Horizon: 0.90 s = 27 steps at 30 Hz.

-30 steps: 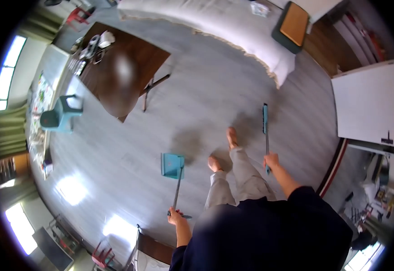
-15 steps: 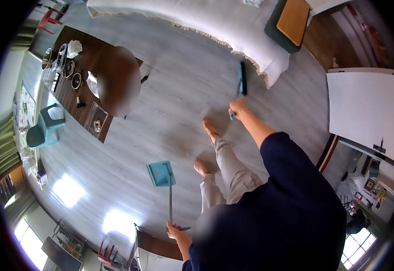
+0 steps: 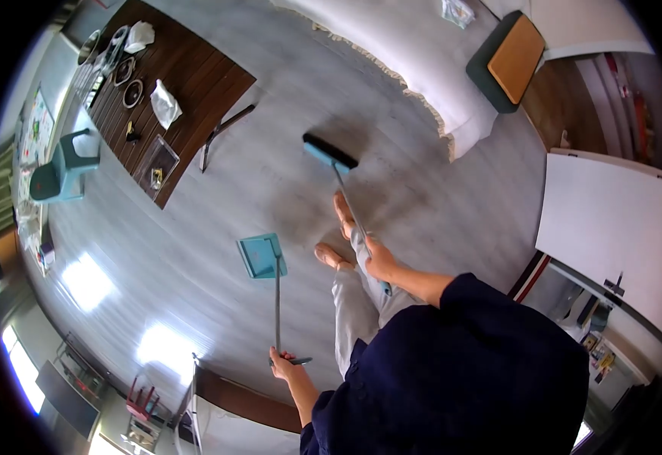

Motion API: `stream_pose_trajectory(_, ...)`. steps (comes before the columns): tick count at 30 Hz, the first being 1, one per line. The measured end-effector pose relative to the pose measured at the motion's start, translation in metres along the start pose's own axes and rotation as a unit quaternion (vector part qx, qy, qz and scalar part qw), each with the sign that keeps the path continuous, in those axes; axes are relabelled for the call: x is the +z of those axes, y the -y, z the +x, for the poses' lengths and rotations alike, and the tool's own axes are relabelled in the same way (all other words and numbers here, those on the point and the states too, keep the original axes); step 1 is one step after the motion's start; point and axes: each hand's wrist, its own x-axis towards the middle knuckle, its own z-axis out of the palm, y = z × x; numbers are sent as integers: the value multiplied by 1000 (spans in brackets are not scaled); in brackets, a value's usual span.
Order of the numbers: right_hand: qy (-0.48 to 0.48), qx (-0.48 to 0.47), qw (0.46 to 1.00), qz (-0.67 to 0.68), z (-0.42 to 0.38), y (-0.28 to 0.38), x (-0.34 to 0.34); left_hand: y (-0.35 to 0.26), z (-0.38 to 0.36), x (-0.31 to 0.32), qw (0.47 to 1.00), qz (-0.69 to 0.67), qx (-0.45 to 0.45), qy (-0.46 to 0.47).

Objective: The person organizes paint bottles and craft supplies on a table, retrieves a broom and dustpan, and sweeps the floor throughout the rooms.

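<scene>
My left hand [image 3: 287, 369] is closed around the grip of a long-handled dustpan [image 3: 263, 256]. Its teal pan rests on the grey floor, out in front of the hand. My right hand [image 3: 378, 260] is wrapped around the grey pole of a broom [image 3: 331, 154]. The broom's teal head, with dark bristles, is over the floor beyond my feet, its handle end showing below the hand. My sandalled feet [image 3: 344, 216] stand between the broom head and the dustpan.
A dark wooden table [image 3: 194, 68] with dishes and a clear tray stands at upper left, its leg jutting over the floor. A teal chair [image 3: 65, 168] is beside it. A white-covered bed or sofa [image 3: 391, 34] and a green-and-wood stool [image 3: 507, 61] line the far side.
The broom head has swung left, away from the white cover's fringe, and my right hand has come down nearer my legs. The dustpan and left hand appear slightly higher and further left.
</scene>
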Motion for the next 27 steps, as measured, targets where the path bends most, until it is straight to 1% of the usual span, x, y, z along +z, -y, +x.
stream_pose_trajectory(1,18,8,999,34,-14,8,-13,-1,-3,2,1000,-7,-7,-2)
stream_pose_trajectory(4,14,-15,996,88,-36,3,-43,-1,1,-3,1000,-20,-24,6)
stream_pose_trajectory(5,-16,-47,996,73,-27,-11,-46,3,3,-4,999,-27,-24,13)
stream_pose_trajectory(7,-73,-21,994,82,-4,-7,-58,8,2,-3,999,-32,-23,23)
stream_pose_trajectory(8,-101,-6,991,90,12,-3,-65,10,0,-6,999,-28,-19,25)
stream_pose_trajectory(10,-180,-38,979,87,72,6,-84,13,-2,-5,999,-19,-5,32)
stream_pose_trajectory(12,-253,-58,965,35,171,-15,-97,15,-6,-8,1000,-3,2,20)
stream_pose_trajectory(14,-229,-16,973,-3,230,37,-141,17,-8,-4,1000,8,9,2)
stream_pose_trajectory(16,-246,-1,967,-62,303,58,-166,28,-21,9,1000,14,3,-24)
stream_pose_trajectory(17,-223,3,973,-51,312,76,-175,28,-34,21,999,15,-3,-36)
stream_pose_trajectory(18,-200,13,979,-38,300,109,-180,33,-38,29,999,9,-4,-40)
stream_pose_trajectory(19,-177,26,984,-23,294,124,-183,37,-40,38,999,7,-2,-45)
stream_pose_trajectory(20,-222,-34,968,-110,310,84,-165,37,-44,43,999,5,0,-48)
stream_pose_trajectory(21,-268,-103,937,-198,324,47,-150,37,-51,56,999,0,5,-53)
stream_pose_trajectory(24,-99,-88,971,-198,221,24,-145,35,-67,93,996,-6,1,-91)
stream_pose_trajectory(25,-57,-83,966,-238,190,13,-142,31,-70,101,995,-13,2,-95)
stream_pose_trajectory(27,-3,-90,971,-221,149,1,-157,31,-72,119,994,-21,-5,-110)
